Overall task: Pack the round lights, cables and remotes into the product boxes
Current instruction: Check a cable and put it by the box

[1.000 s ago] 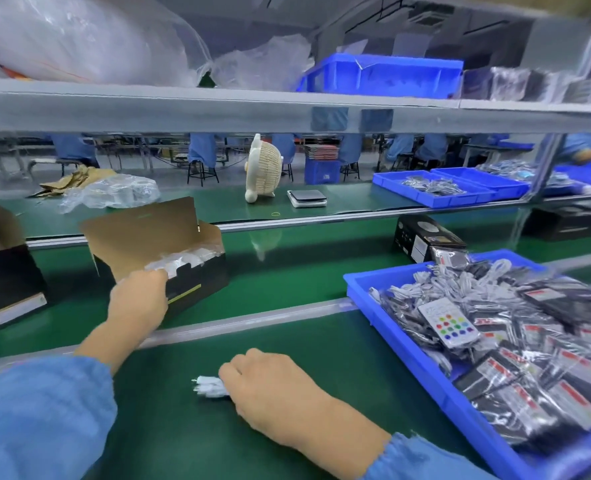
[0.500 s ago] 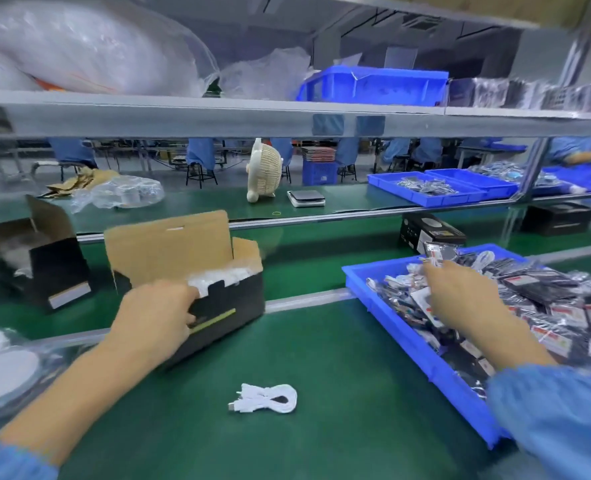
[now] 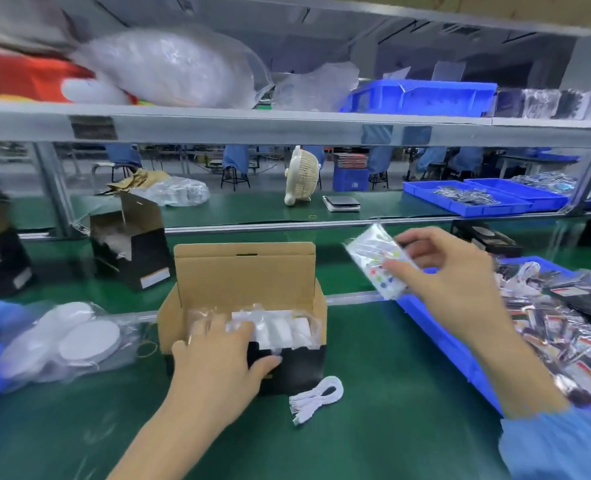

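I am looking down on the long green work surface point(image 3: 373, 427), with the big blue plastic bin point(image 3: 439, 337) of bagged remotes and cables sitting at its right edge. In the middle is standing the open product box with black sides and brown cardboard flaps point(image 3: 245, 271), its lid flap upright at the back, and wrapped white round lights point(image 3: 287, 329) are already sitting in a row inside it. To the left, a clear bag of more white round lights point(image 3: 76, 337) is lying on the surface, somewhat blurred. My left hand point(image 3: 218, 362) is resting on the box's front left, thumb against the black front wall and fingers over the rim onto the wrapped lights; I am judging it is steadying the box. My right hand point(image 3: 450, 282) is hovering above the bin's near corner, to the right of the box, fingers and thumb pinching a small white remote with coloured buttons in a clear sleeve point(image 3: 377, 261). The coiled white cable point(image 3: 318, 398) is lying loose on the surface just beside the box's front right corner. As I read it, the remote step is in hand: next I am needing to carry it left over the open top and slip it beside the lights, then pick up the cable.
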`<state>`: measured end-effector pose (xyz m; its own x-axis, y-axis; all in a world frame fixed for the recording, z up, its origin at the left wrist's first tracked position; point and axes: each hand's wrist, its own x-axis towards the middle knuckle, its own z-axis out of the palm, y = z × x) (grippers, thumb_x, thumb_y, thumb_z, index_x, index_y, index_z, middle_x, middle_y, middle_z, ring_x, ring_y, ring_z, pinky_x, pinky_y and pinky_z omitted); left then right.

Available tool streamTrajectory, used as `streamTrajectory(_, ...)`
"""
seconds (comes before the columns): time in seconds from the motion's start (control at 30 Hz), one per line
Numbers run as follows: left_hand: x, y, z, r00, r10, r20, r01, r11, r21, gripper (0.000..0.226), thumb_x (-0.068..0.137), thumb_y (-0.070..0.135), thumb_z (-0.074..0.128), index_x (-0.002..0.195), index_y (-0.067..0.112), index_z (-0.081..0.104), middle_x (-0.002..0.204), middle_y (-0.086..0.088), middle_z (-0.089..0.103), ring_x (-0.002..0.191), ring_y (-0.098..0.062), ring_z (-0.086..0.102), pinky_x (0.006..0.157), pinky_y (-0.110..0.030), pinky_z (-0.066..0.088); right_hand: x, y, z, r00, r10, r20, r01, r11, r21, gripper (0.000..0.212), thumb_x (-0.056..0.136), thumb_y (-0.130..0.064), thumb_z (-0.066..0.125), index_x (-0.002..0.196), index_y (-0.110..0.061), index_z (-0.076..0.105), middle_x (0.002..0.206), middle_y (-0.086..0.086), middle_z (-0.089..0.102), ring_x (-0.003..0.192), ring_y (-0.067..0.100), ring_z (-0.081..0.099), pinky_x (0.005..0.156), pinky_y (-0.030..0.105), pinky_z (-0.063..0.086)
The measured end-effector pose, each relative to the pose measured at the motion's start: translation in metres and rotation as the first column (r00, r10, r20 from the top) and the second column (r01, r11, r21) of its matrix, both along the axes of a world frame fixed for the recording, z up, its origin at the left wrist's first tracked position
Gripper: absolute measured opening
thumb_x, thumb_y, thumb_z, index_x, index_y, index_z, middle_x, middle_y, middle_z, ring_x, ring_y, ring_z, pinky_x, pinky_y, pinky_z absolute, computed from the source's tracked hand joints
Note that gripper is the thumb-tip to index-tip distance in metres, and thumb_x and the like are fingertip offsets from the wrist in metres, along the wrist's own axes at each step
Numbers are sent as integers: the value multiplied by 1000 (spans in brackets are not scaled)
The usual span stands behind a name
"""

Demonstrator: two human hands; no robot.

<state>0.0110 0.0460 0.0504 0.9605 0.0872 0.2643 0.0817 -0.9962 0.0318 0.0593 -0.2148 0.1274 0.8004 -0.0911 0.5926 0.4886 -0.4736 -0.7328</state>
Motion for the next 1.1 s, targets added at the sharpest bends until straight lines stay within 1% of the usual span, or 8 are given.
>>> streamTrajectory(0.1, -2, -23, 1, 997, -61, 45, 60, 998, 25, 47, 92, 70, 35, 116, 33, 51, 123, 2, 47, 118, -22, 42, 80, -36, 36, -3, 66, 5, 968, 246, -46, -248, 966, -77, 25, 72, -16, 85, 85, -31, 71, 65, -13, 63, 56, 4, 55, 57, 27, 56)
streamTrajectory(0.3, -16, -54, -2, 977, -201, 71, 191, 974, 122, 40, 95, 52, 49, 120, 22, 53, 124, -13, 49, 114, -30, 47, 84, -40, 40, 36, 116, -6, 990, 117, -76, -136, 700, -701, 24, 86, -37, 71, 109, -30, 69, 106, -9, 71, 104, 17, 61, 86, 33, 49)
streamTrajectory(0.4, -27, -52, 0, 953, -290, 86, 273, 947, 171, 48, 48, 44, 93, 82, 15, 73, 83, -14, 66, 70, -33, 65, 49, -40, 49, 40, 118, -10, 978, 201, -51, -175, 664, -727, 27, 89, -35, 67, 116, -30, 67, 109, -7, 69, 104, 20, 60, 85, 37, 49)
streamTrajectory(0.47, -26, -49, -6, 939, -314, 140, 287, 940, 184, 49, 35, 35, 96, 73, 14, 73, 71, -12, 65, 58, -30, 63, 40, -37, 45, 37, 115, -20, 965, 263, 4, -143, 539, -830, 26, 94, -28, 60, 119, -29, 67, 111, -4, 63, 99, 24, 59, 80, 38, 49)
streamTrajectory(0.73, -19, -43, -12, 908, -360, 214, 325, 928, 181, 51, 41, 42, 96, 72, 15, 66, 70, -12, 60, 52, -30, 55, 37, -33, 35, 30, 104, -51, 961, 262, -90, -147, 205, -968, 25, 92, -17, 57, 116, -16, 64, 112, 4, 53, 104, 28, 54, 62, 33, 35)
streamTrajectory(0.87, -16, -43, -9, 908, -363, 208, 322, 923, 210, 52, 40, 44, 97, 69, 13, 66, 67, -14, 58, 48, -31, 54, 45, -30, 17, 32, 99, -49, 928, 329, -177, -267, 251, -931, 49, 93, -15, 55, 139, -30, 50, 117, 6, 52, 109, 24, 47, 70, 36, 41)
streamTrajectory(1.03, -16, -37, -10, 897, -361, 254, 311, 926, 213, 45, 48, 43, 95, 63, 14, 64, 64, -6, 55, 51, -29, 56, 39, -25, 24, 29, 126, -37, 959, 166, -230, -232, -5, -973, 22, 93, -8, 52, 111, -11, 64, 115, 6, 60, 108, 28, 56, 69, 35, 42)
streamTrajectory(1.1, -15, -29, -9, 885, -354, 304, 304, 932, 200, 37, 63, 48, 84, 65, 16, 66, 64, -3, 53, 54, -27, 57, 41, -22, 26, 29, 118, -26, 911, 251, -328, -356, 75, -932, 23, 92, -7, 52, 108, -10, 68, 112, 9, 66, 98, 29, 60, 72, 34, 45)
